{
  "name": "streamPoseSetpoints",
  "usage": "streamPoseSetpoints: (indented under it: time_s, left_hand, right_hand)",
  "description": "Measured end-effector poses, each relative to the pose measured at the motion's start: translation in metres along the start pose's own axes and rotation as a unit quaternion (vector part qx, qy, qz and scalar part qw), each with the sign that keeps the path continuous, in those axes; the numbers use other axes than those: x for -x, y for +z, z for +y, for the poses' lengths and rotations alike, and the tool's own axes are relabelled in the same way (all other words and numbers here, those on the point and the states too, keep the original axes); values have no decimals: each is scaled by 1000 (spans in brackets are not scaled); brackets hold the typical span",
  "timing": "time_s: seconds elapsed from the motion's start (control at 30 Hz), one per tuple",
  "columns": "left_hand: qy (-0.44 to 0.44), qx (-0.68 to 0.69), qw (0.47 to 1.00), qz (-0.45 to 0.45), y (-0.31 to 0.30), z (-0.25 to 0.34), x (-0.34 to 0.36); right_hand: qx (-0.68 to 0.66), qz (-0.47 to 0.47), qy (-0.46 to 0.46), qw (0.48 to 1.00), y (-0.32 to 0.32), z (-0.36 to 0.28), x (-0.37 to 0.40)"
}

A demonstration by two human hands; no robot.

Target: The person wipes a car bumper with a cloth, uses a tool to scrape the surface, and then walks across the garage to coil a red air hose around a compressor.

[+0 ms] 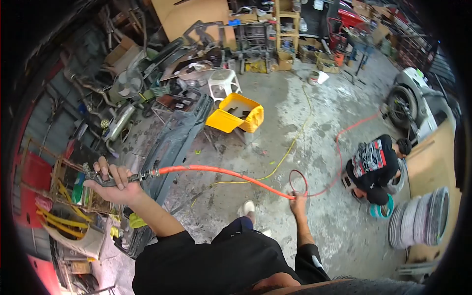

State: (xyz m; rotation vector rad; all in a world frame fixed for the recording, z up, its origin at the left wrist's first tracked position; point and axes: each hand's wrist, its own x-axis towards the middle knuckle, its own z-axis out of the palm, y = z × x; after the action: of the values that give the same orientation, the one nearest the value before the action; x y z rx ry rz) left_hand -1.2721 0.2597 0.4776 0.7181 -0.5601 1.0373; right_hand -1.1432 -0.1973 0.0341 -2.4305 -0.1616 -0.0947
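Workshop floor (319, 152) of stained concrete spreads beneath two people, scrap (118, 64) heaped at upper left.
A dark vehicle panel (177, 142) slants left of centre; a co-worker (373, 162) crouches at right, below a wheel (403, 105) at upper right, and a yellow tub (223, 123) shows just above centre. An orange-red hose (221, 170) bows between the wearer's hands, its long axis sloping from centre left to lower centre, then looping and trailing toward upper right. The right hand (297, 196), nearer the loop, has fingers closed around it; the left hand (115, 181), nearer its end, curls fingers around a metal tool (90, 172) joined by a fitting (148, 175).
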Motion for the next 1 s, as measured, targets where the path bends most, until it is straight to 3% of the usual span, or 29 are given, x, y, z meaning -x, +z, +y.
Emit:
streamPoseSetpoints:
  time_s: [0.07, 0.13, 0.2, 0.27, 0.37, 0.47, 0.53, 0.6, 0.63, 0.67, 0.8, 0.87, 0.93, 1.0]
  left_hand:
    - [23, -44, 999, 15, -11, -17, -2]
    - [-51, -164, 981, 87, -32, -38, -1]
    - [-86, -159, 978, 108, -61, -74, 0]
    - [-178, -227, 933, 213, -93, -118, 1]
    - [-236, -220, 906, 274, -136, -196, -6]
    - [-221, -255, 894, 295, -137, -275, -27]
    - [-215, -259, 899, 281, -134, -325, -45]
    - [-228, -270, 912, 210, -129, -379, -57]
    - [-244, -262, 912, 199, -127, -406, -60]
    - [-276, -291, 907, 126, -127, -434, -60]
    - [-383, -383, 838, -66, -96, -548, -54]
    - [-377, -399, 816, -181, -78, -608, -55]
    - [-369, -386, 824, -191, -74, -674, -54]
    - [-397, -395, 799, -220, -55, -729, -70]
  right_hand:
    - [10, 77, -13, 997, -35, 11, -42]
    - [15, 176, -80, 981, -65, 25, -92]
    - [-49, 206, -98, 972, -100, 25, -147]
    - [-79, 206, -100, 970, -139, 3, -196]
    - [-123, 190, -79, 971, -162, -8, -264]
    - [-112, 182, -75, 974, -178, -34, -323]
    - [-79, 189, -126, 971, -187, -53, -361]
    - [-88, 167, -91, 978, -193, -65, -395]
    - [-86, 180, -114, 973, -194, -69, -414]
    - [-88, 195, -140, 967, -194, -72, -434]
    - [-62, 196, -174, 963, -197, -70, -515]
    - [-42, 189, -196, 961, -198, -59, -560]
    - [-46, 180, -207, 961, -205, -43, -611]
    - [-17, 182, -198, 963, -213, -19, -663]
